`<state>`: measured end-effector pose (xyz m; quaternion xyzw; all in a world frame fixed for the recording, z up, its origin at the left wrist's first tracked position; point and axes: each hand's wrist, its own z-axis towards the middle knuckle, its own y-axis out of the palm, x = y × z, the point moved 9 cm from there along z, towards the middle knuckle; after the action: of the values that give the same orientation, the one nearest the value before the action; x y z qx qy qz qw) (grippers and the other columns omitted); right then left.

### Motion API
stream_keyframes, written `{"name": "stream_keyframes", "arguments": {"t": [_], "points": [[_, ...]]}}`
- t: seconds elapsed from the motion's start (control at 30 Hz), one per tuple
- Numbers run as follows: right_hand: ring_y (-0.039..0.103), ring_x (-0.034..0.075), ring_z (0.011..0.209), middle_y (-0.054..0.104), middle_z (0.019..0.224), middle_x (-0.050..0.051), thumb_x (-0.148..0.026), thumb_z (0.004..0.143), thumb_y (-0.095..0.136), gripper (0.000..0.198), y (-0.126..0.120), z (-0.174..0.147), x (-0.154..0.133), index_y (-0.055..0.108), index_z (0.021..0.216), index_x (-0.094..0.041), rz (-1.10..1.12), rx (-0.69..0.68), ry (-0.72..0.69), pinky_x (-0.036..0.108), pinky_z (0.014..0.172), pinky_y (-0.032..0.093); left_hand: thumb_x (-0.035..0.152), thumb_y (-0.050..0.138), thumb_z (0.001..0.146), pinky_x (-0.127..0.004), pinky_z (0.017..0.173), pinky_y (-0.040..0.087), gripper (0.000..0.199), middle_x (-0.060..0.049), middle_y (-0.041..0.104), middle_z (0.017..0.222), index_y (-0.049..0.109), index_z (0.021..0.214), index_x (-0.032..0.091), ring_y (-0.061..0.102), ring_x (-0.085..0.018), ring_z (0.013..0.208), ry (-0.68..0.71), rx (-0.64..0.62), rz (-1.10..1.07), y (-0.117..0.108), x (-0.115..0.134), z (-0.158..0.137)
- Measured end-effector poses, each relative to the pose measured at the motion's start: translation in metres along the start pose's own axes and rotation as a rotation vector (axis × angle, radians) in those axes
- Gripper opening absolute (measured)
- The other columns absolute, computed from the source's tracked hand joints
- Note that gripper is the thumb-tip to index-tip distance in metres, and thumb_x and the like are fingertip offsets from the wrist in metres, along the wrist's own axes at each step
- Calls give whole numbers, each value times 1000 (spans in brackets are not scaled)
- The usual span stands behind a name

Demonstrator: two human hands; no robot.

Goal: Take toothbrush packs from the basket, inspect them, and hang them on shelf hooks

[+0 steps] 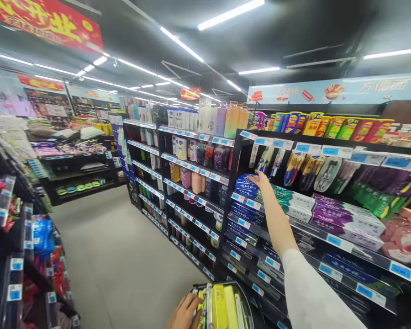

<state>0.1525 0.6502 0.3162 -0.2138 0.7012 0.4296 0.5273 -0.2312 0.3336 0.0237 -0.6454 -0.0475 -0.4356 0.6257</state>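
Note:
My right hand (256, 179) reaches out to the shelf on the right, with its fingers apart at the top of a stack of blue toothpaste boxes (245, 188). Nothing shows in its grasp, and I cannot tell whether it touches the boxes. Green-and-white boxes (296, 201) and purple boxes (342, 214) lie farther right, below hanging toothbrush packs (294, 169). Low in view, my left hand (187, 311) curls its fingers over the left side of a basket (248, 304). Inside the basket stand yellow boxes (220, 306) and slim packs.
Black shelves of bottles (181, 148) run ahead along the right of a grey aisle floor (123, 256). On the left is another rack with packaged goods (43, 235). Canisters (315, 124) line the top shelf. Price labels (339, 242) edge each shelf.

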Motion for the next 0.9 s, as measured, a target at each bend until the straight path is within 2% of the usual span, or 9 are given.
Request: {"name": "stream_keyframes", "arguments": {"t": [0.13,0.23,0.4,0.47,0.53,0.67,0.8,0.9], "points": [[66,12,64,63,78,2,-9,83,53,14,2,-31,23,51,93,-17,10,-122,-72,24,58,58,33,30,102,-38,94,54,34,-11,64,114,63,110,25,64,-24,108,-51,10,-32,-14,19,-3],[60,9,55,65,75,2,-7,77,54,16,2,-60,51,56,91,-15,-48,-248,-69,18,51,53,32,31,104,-37,95,53,33,-9,63,116,61,113,25,63,-22,109,-91,-25,-40,-19,33,-6],[53,11,46,62,61,1,2,63,52,26,-20,-86,133,60,82,-13,-176,-432,133,19,41,46,27,35,104,-41,97,50,29,-10,62,119,61,116,20,60,-24,112,-92,-80,31,-16,53,-9],[52,11,45,59,55,0,2,61,53,25,-34,-91,177,60,81,-12,-313,-607,201,19,40,46,26,38,103,-40,102,47,27,-10,61,120,60,117,19,57,-23,116,-69,-96,30,-5,59,-9],[52,11,44,58,53,0,1,63,55,23,-64,-95,228,60,82,-12,-447,-673,295,19,39,45,25,40,103,-39,103,47,26,-10,61,120,61,117,18,57,-23,116,-50,-126,21,10,63,-10],[53,9,47,61,60,-1,-2,73,58,21,-163,-120,317,60,90,-13,-708,-457,511,15,44,44,24,44,102,-40,101,48,24,-9,62,118,62,117,19,57,-23,114,-15,-196,39,40,68,-14],[51,6,47,60,63,-2,-9,88,54,11,-262,-174,383,57,97,-13,-869,-301,687,17,49,46,25,45,102,-39,97,50,24,-7,63,116,62,117,21,58,-23,110,-11,-226,90,55,72,-13],[49,6,46,57,62,-3,-14,94,54,5,-336,-224,417,58,95,-12,-1041,-209,851,19,51,47,25,44,102,-39,97,49,24,-7,63,116,62,117,21,59,-23,108,2,-263,90,65,77,-11]]}}
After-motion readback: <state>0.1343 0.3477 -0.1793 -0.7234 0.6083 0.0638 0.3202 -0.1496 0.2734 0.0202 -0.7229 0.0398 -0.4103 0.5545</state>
